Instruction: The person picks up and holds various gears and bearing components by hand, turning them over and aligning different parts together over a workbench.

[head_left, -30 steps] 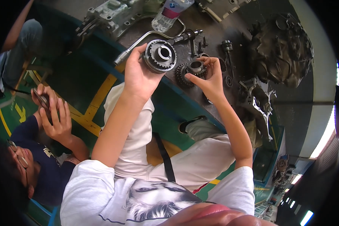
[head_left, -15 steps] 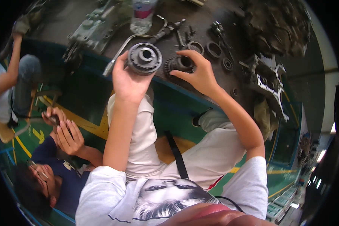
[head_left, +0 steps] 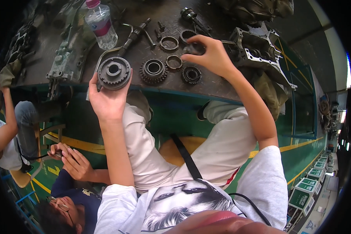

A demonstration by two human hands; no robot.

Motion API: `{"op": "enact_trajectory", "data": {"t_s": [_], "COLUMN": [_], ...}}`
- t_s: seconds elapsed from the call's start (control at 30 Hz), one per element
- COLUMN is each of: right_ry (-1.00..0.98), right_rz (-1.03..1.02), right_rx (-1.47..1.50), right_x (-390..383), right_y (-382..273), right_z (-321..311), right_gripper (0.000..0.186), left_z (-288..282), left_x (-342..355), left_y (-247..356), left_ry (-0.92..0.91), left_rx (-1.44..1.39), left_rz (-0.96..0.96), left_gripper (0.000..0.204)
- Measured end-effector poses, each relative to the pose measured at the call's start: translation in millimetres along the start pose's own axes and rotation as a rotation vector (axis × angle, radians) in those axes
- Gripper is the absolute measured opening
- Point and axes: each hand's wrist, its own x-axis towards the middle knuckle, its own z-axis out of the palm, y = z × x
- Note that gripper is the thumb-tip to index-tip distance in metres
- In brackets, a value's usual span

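My left hand (head_left: pixel 110 102) holds a grey metal gear assembly (head_left: pixel 114 73) from below at the table's near edge. The toothed rim and splined centre hole face up. Farther right, over the table, my right hand (head_left: pixel 211 54) pinches a small dark round metal part (head_left: pixel 195 48) between thumb and fingers; blur hides its exact kind. Close to this hand lie a thin metal ring (head_left: pixel 173 62) and a small bearing-like ring (head_left: pixel 191 75). Between my hands a dark toothed gear (head_left: pixel 154 71) rests flat on the table.
A water bottle (head_left: pixel 102 29) stands behind my left hand, beside a splined shaft (head_left: pixel 135 37) and a bent metal bar. Two more rings (head_left: pixel 169 43) lie farther back. Metal housings (head_left: pixel 257 48) flank the work area. Another person's hands (head_left: pixel 76 160) are at lower left.
The view has shifted. My right hand has left the dark toothed gear and moved right to the small round part. My left hand keeps hold of the gear assembly.
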Motion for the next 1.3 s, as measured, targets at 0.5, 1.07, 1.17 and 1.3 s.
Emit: {"op": "enact_trajectory", "data": {"t_s": [0.5, 1.07, 1.17, 1.3], "right_ry": [-0.058, 0.057, 0.029, 0.102], "right_rz": [0.031, 0.01, 0.027, -0.005], "right_rx": [-0.34, -0.424, -0.412, -0.34], "right_x": [-29.3, 35.5, 44.9, 47.7], "right_y": [29.2, 63.0, 69.5, 70.7], "right_z": [-1.8, 17.8, 25.7, 29.9], "right_gripper": [0.043, 0.058, 0.062, 0.063], "left_z": [0.9, 9.4, 8.4, 4.1], "left_x": [-0.2, -3.0, -2.6, 0.6], "left_y": [-6.1, -16.6, -18.6, -16.6], "left_ry": [-0.099, -0.206, -0.211, -0.242], "left_rx": [-0.044, -0.146, -0.143, -0.104], "left_rz": [-0.021, -0.065, -0.067, -0.048], "left_gripper": [0.054, 0.046, 0.046, 0.056]}}
